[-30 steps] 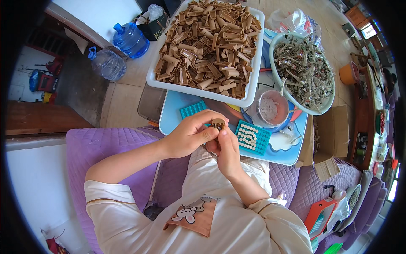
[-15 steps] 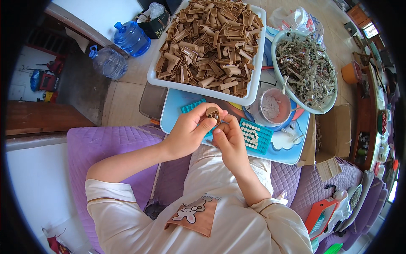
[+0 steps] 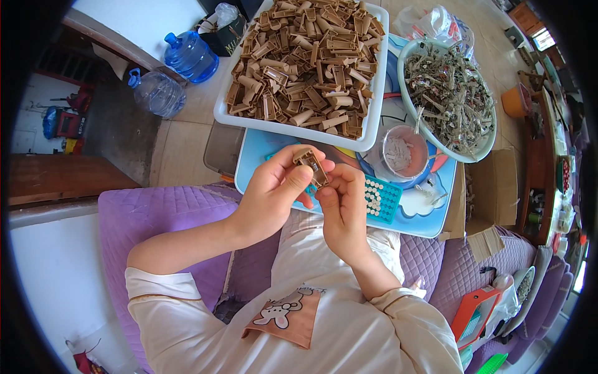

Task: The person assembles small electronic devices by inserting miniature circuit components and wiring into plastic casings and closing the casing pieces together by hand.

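My left hand (image 3: 265,199) is closed round a small brown plastic casing (image 3: 313,169), thumb along its side. The casing's hollow side faces up, and small parts inside it are too fine to make out. The fingers of my right hand (image 3: 344,212) are pinched at the casing's lower end; anything else between them is hidden. Just beyond my right hand lies a teal tray (image 3: 390,202) with rows of small round white pieces. Another teal piece shows partly behind my left hand.
A white bin (image 3: 293,132) heaped with brown casings (image 3: 311,68) stands ahead on a blue table (image 3: 252,146). To its right are a pale basin (image 3: 488,146) of tangled wired parts and a clear tub (image 3: 408,156) of white pieces. A cardboard box (image 3: 498,193) sits beside the table.
The brown casing has turned, so more of its hollow side shows. Both hands remain on it, the right fingers now close against its lower end.
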`<state>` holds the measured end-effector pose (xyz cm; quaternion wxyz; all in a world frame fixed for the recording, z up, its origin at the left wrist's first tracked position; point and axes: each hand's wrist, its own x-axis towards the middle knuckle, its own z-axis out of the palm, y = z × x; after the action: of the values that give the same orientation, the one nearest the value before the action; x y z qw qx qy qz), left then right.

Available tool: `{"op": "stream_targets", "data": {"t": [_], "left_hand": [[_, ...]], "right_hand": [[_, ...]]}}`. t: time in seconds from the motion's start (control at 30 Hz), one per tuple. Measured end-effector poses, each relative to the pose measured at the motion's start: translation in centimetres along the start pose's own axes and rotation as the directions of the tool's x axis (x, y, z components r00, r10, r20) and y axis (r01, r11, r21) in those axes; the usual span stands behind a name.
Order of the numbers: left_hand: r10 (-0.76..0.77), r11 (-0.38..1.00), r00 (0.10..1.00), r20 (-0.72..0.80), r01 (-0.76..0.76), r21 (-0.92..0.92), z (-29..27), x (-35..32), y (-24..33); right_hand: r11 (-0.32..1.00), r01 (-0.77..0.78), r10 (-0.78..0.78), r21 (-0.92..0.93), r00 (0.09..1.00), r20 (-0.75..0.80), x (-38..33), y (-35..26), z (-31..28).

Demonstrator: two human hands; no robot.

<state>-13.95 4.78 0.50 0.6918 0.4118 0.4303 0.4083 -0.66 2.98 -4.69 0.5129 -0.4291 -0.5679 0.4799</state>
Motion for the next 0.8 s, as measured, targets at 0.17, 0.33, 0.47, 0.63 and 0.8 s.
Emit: {"op": "stream_targets", "data": {"t": [0.17,0.33,0.47,0.63,0.8], "left_hand": [[0.042,0.999,0.999,0.000,-0.042,0.014,-0.3,0.1,0.0],[-0.007,1.000,0.997,-0.081,0.007,0.000,-0.4,0.1,-0.2],[-0.003,1.000,0.996,-0.090,0.004,0.014,-0.8,0.5,-0.3],[-0.010,0.999,0.997,-0.080,0.013,0.041,-0.7,0.3,-0.3],[-0.016,0.996,0.998,-0.055,0.012,-0.084,-0.3,0.0,-0.2]], "right_hand": [[0.994,-0.045,0.044,0.102,0.999,0.009,0.1,-0.2,0.4],[0.985,-0.107,0.099,0.133,0.993,0.066,0.4,-0.1,0.6],[0.941,-0.185,0.172,0.283,0.983,0.069,0.4,0.2,0.8],[0.859,-0.229,0.222,0.458,0.972,0.070,0.1,-0.2,0.6],[0.894,-0.212,0.228,0.395,0.974,0.008,-0.3,-0.5,1.4]]}}
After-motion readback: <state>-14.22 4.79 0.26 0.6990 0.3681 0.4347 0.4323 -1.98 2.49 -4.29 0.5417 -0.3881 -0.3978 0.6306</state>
